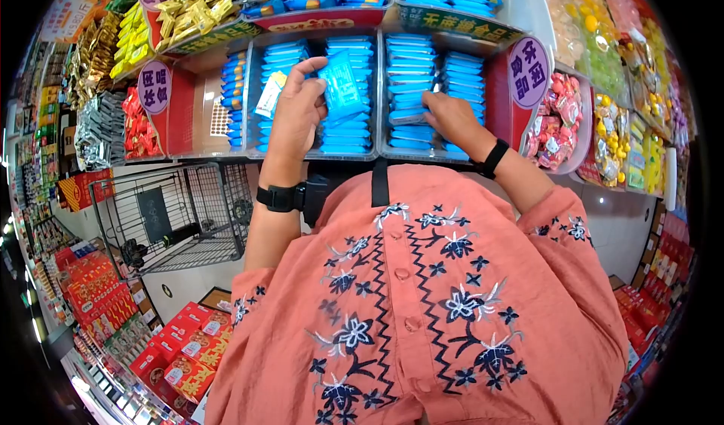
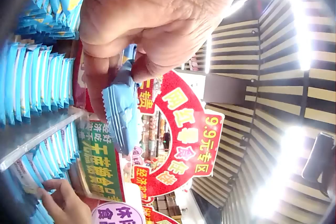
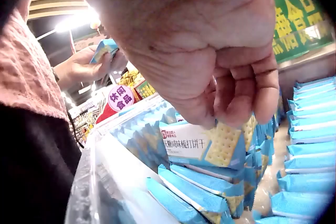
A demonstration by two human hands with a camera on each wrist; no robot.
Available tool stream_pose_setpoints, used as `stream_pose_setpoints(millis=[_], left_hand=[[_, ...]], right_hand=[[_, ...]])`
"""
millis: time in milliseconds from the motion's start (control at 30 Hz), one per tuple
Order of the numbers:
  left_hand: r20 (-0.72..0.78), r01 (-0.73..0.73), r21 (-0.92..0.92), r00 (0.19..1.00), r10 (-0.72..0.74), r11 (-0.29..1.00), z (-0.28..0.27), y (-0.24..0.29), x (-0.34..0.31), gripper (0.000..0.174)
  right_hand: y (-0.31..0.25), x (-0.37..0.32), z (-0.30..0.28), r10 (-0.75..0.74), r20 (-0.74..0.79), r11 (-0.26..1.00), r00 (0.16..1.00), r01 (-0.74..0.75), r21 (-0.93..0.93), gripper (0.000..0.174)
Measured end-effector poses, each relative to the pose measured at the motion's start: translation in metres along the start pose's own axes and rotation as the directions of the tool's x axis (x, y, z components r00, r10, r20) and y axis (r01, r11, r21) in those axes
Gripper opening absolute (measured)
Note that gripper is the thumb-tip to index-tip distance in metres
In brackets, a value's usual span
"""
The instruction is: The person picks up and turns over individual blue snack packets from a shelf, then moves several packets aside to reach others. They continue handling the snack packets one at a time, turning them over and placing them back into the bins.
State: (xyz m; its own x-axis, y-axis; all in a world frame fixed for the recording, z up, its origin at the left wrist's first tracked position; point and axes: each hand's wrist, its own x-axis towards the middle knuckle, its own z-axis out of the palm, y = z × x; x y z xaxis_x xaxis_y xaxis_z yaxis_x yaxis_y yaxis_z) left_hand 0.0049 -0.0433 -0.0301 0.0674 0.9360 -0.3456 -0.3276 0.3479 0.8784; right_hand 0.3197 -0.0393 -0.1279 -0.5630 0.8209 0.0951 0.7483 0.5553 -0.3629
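Note:
My left hand (image 1: 299, 112) pinches a blue snack packet (image 1: 342, 85) by its edge, raised above the left bin of blue packets. In the left wrist view the packet (image 2: 121, 111) hangs between thumb and fingers. My right hand (image 1: 458, 123) is over the right bin, its curled fingers at the top of a packet in the row. The right wrist view shows the fingertips of that hand (image 3: 210, 77) on the upper edge of a packet (image 3: 202, 144) with a cracker picture and a white label; the exact grip is partly hidden.
Clear dividers split the bins. A shopping cart (image 1: 177, 217) stands at the lower left. Yellow packets (image 1: 200, 3) lie in the upper left bins, pink packets (image 1: 556, 119) at the right. Round purple signs (image 1: 529, 70) flank the bins.

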Motion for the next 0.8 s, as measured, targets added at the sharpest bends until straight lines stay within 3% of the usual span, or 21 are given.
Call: stream_pose_setpoints(millis=[233,300,367,400,533,600,700,800], left_hand=[[0.065,0.049,-0.048,0.997,-0.046,0.998,0.018,0.010,-0.027,0.040],[0.067,0.025,-0.037,0.998,-0.022,0.999,0.017,0.007,-0.030,0.042],[0.055,0.015,-0.010,0.998,-0.014,1.000,0.016,0.003,-0.029,0.043],[0.042,0.019,0.013,0.999,-0.019,1.000,0.016,0.001,-0.026,0.043],[-0.007,0.099,0.171,0.995,-0.100,0.980,0.012,-0.010,-0.013,0.039],[0.050,0.145,0.279,0.985,-0.165,0.949,0.015,-0.009,-0.010,0.036],[0.105,0.156,0.352,0.973,-0.205,0.923,0.019,-0.013,-0.006,0.033],[0.143,0.152,0.342,0.967,-0.211,0.927,0.018,-0.010,0.001,0.033]], right_hand=[[-0.001,-0.003,0.008,0.013,0.001,1.000,1.000,-0.013,-0.003,0.022],[-0.005,-0.001,0.003,0.050,-0.003,0.998,0.999,-0.049,0.046,0.024],[-0.014,0.004,-0.011,0.196,0.114,0.936,0.974,-0.221,0.273,0.035],[-0.021,0.009,-0.020,0.256,0.183,0.876,0.949,-0.307,0.372,0.040],[-0.044,0.029,-0.041,0.204,0.221,0.513,0.954,-0.297,0.805,0.053],[-0.066,0.038,-0.060,0.234,0.251,0.322,0.940,-0.318,0.892,0.057],[-0.063,0.047,-0.056,0.142,0.376,0.166,0.916,-0.396,0.903,0.047],[-0.071,0.041,-0.053,0.248,0.428,-0.012,0.869,-0.439,0.898,0.040]])
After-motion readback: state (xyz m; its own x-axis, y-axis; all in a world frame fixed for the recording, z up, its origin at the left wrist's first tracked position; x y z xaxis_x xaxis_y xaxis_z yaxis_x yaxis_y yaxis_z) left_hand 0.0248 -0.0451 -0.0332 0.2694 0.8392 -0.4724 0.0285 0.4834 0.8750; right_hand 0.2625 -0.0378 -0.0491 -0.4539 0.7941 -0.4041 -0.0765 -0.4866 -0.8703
